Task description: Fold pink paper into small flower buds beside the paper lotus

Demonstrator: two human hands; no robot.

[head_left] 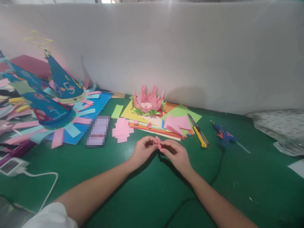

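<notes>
The left hand (142,149) grasps the small folded pink paper (159,144) from 8 o'clock, the right hand (178,155) from 4; both touch it, neither nearer; its long axis runs 11 to 5 o'clock; a pink paper flower (146,106) stands beyond, just short of 12.

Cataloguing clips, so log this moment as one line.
left hand: pinching folded pink paper; right hand: pinching same piece; nearby: pink paper flower, yellow-handled cutter, glue gun
</notes>
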